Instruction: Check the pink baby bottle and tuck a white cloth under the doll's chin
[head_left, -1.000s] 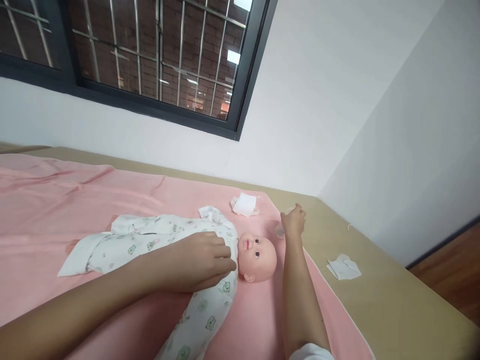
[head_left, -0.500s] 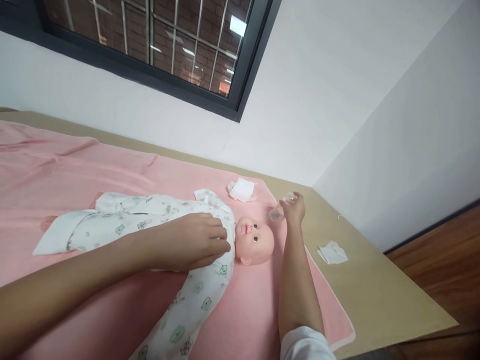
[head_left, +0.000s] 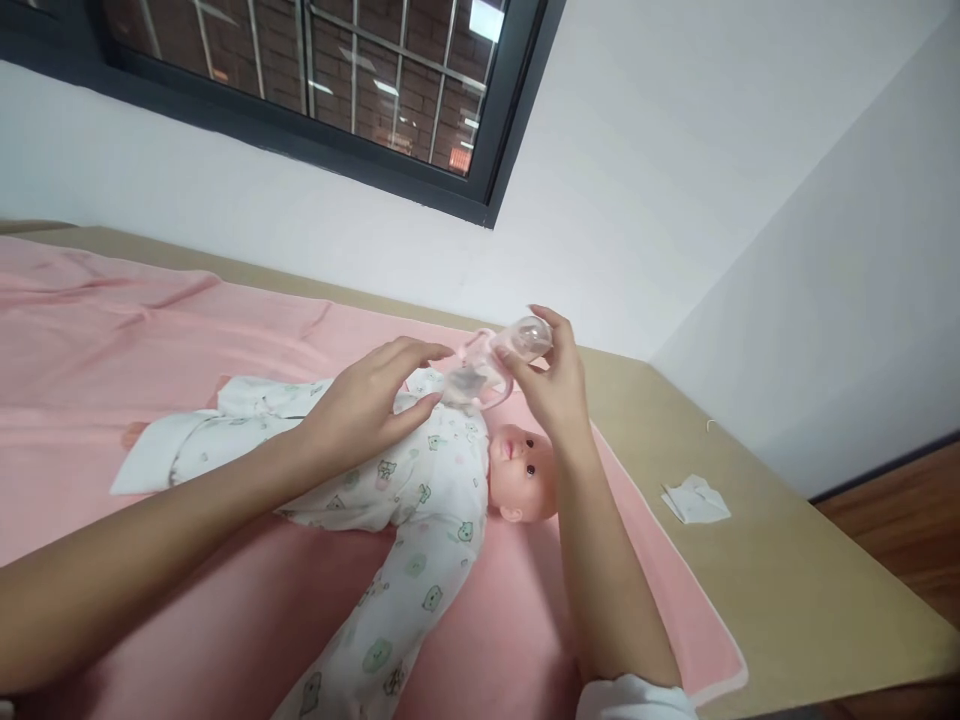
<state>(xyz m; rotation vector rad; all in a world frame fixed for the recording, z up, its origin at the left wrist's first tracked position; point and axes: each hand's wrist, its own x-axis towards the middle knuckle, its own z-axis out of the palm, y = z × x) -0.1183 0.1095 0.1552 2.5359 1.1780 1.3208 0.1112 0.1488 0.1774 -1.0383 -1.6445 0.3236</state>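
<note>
My right hand (head_left: 553, 385) is closed on a clear baby bottle (head_left: 469, 382) with pink handles, gripping it near its transparent domed cap (head_left: 531, 336). The bottle is tilted, held above the doll's shoulder area. My left hand (head_left: 379, 390) is at the bottle's lower end with thumb and fingers apart; whether it touches the bottle is unclear. Below lies a baby doll (head_left: 517, 470) on its back, dressed in a white printed outfit (head_left: 442, 505). My right forearm covers part of its head.
A pink blanket (head_left: 517, 620) spreads under the doll on a tan tabletop (head_left: 787, 590). On the right lies a folded white cloth (head_left: 696, 499). Behind the table rises a white wall (head_left: 600, 200) with a dark-framed window (head_left: 420, 185).
My right hand has brought the bottle from the blanket's right edge leftward over the doll. My left hand has lifted off the doll's chest toward the bottle, fingers spreading.
</note>
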